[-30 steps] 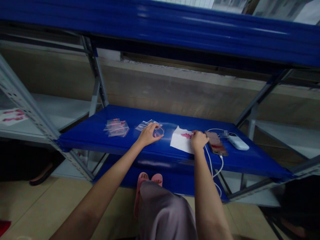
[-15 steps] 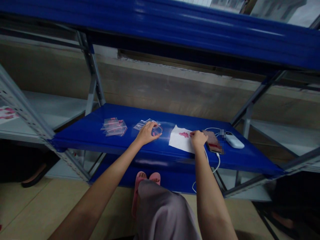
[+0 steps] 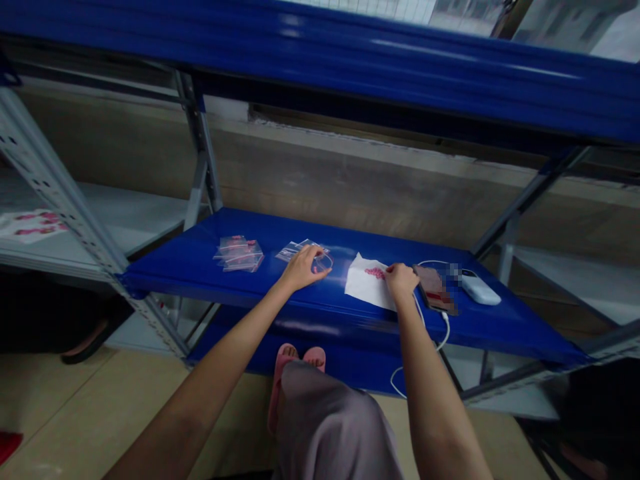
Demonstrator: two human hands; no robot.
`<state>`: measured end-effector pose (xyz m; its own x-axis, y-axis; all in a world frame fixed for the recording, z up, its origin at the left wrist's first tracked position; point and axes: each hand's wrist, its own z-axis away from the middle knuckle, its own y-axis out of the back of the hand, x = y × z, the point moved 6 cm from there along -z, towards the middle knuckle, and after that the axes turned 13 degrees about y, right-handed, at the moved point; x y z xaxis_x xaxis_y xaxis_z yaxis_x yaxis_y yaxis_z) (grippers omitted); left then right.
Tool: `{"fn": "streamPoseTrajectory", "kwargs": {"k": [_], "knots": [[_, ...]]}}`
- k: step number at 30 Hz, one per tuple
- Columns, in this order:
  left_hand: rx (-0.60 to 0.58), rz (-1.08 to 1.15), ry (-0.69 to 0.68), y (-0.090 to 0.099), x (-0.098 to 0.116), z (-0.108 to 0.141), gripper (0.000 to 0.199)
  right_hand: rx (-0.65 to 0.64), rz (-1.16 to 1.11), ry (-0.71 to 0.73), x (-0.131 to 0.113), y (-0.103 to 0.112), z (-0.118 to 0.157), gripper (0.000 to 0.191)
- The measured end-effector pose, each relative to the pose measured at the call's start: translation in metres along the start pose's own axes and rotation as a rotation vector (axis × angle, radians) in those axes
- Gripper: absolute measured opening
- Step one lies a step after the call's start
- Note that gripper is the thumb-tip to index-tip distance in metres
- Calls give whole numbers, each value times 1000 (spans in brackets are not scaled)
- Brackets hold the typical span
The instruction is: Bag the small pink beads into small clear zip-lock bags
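My left hand (image 3: 301,268) is closed on a small clear plastic bag (image 3: 323,264), keeping it bowed between thumb and fingers. Just behind that hand lie more flat clear bags (image 3: 289,251). My right hand (image 3: 401,282) rests at the right side of a white sheet of paper (image 3: 359,288), its fingertips pinched beside a cluster of small pink pieces (image 3: 374,273). Whatever is between those fingertips is hidden. Farther left is a pile of clear bags (image 3: 240,256) with pink pieces inside some of them.
A phone in a brown case (image 3: 433,285) lies right of my right hand, joined to a white cable (image 3: 447,330). Beyond it sits a white device (image 3: 481,288). The blue shelf (image 3: 270,293) stands between metal posts, below another blue shelf (image 3: 320,60).
The view has shifted slightly, so everything appears a little farther right. Both hands keep nearly the same places, the left on the bag and the right by the pink pieces.
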<state>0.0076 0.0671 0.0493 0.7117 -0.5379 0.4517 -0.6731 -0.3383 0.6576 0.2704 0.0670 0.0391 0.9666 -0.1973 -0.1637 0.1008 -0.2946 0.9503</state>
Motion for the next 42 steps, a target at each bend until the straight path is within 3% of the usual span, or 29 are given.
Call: {"fn": "streamPoseTrajectory", "kwargs": {"k": [16, 31, 36, 42], "knots": [[-22, 5, 53, 2, 2, -1, 32, 39, -158, 4, 13, -10, -5, 28], [-34, 5, 57, 2, 1, -1, 32, 29, -156, 201, 9, -9, -12, 20], [-31, 15, 60, 2, 1, 0, 32, -29, -185, 127, 15, -9, -10, 21], [-41, 17, 57, 2, 1, -1, 32, -6, -247, -31, 24, 1, -4, 24]]}}
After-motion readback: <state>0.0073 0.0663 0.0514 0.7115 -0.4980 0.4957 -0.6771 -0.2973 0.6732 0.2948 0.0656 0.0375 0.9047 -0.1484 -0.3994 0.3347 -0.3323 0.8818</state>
